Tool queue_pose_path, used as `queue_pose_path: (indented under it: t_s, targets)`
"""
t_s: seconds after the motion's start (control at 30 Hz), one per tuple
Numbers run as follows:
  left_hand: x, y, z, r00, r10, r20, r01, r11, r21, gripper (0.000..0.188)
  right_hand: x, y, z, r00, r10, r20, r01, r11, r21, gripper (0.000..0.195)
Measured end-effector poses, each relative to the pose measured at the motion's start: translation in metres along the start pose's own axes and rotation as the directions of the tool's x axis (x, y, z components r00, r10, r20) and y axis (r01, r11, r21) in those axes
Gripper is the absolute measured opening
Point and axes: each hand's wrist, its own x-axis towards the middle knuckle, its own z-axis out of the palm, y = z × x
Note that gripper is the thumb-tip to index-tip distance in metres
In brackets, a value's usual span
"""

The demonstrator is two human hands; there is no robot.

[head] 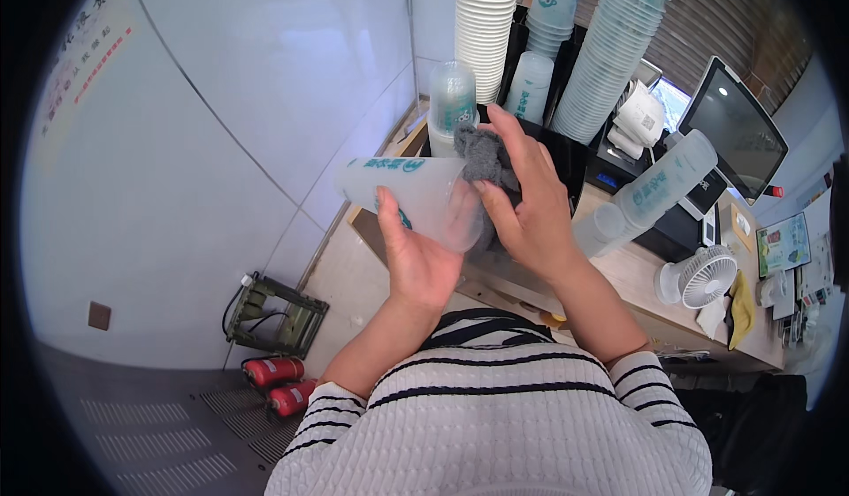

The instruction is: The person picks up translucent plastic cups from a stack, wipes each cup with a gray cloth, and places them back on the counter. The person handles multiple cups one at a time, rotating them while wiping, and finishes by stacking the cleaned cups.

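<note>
My left hand (421, 257) grips a translucent plastic cup (414, 187) with teal print. The cup lies tilted on its side, its mouth facing right and its base to the left. A bunched grey cloth (487, 154) is in my right hand (534, 204), pinched between thumb and fingers close to the cup's rim. Part of the cloth hangs behind the cup, where it is partly hidden. Just beyond the cloth, an inverted clear cup (453, 95) stands on a short stack by the wall.
Tall stacks of white cups (486, 28) and clear cups (613, 48) rise from a black holder. A leaning cup stack (666, 178), a small white fan (708, 277) and a screen (733, 128) occupy the wooden counter (670, 310). Red fire extinguishers (273, 370) are on the lower left.
</note>
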Motion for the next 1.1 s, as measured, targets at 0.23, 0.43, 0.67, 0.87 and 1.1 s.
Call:
queue_pose_path:
  t_s: [0.23,0.43,0.67,0.87,1.1]
  targets:
    - [-0.006,-0.006,0.000,0.987,0.159,-0.003,-0.155,0.965,0.212,0.053,-0.011,0.034,0.028,0.890,0.437,0.129,-0.456,0.846,0.277,0.039]
    - [0.000,-0.006,-0.025,0.944,0.146,0.296,-0.241,0.918,0.315,0.062,-0.047,0.018,0.046,0.741,0.573,0.349,-0.619,0.382,0.687,0.034]
    - [0.000,0.000,-0.034,0.967,0.152,0.203,-0.221,0.895,0.387,0.063,-0.043,0.021,0.021,0.879,0.475,0.043,-0.459,0.818,0.347,0.034]
    - [0.000,0.008,-0.020,0.997,0.068,-0.028,-0.064,0.991,0.120,0.054,-0.041,0.030,0.013,0.969,-0.212,-0.130,0.174,0.951,-0.255,0.047]
    - [0.006,0.004,-0.005,0.994,0.088,0.070,-0.101,0.973,0.210,0.059,-0.076,0.031,0.058,0.839,0.542,0.046,-0.436,0.620,0.652,0.028]
